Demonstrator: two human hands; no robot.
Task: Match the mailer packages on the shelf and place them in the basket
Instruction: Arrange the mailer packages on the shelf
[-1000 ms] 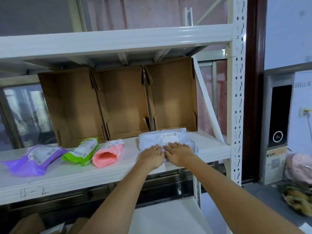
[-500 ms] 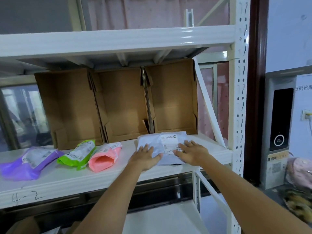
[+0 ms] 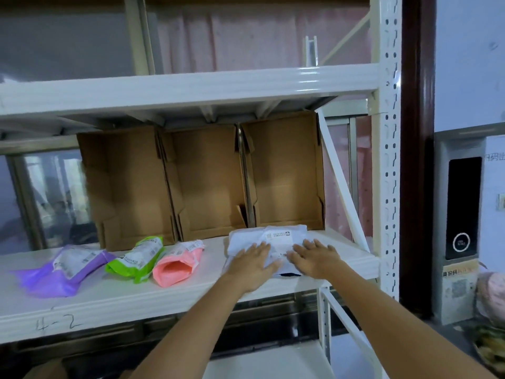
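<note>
A white mailer package [image 3: 276,236] with a printed label lies on the white shelf [image 3: 114,299] at the right. My left hand [image 3: 252,259] rests flat on its left part and my right hand [image 3: 318,258] lies flat on its right part, fingers spread. Neither hand grips it. Further left on the shelf lie a pink mailer [image 3: 177,262], a green mailer [image 3: 139,258] and a purple mailer [image 3: 62,269], each with a label. No basket is in view.
Three open cardboard boxes [image 3: 207,181] stand on their sides along the back of the shelf. A white perforated upright [image 3: 388,160] bounds the shelf at the right. A black device [image 3: 463,209] and bags [image 3: 492,294] sit at far right. A lower shelf [image 3: 267,362] lies below.
My two hands have spread apart on the white mailer, from touching at its near edge to lying flat on its left and right parts. The view has shifted slightly.
</note>
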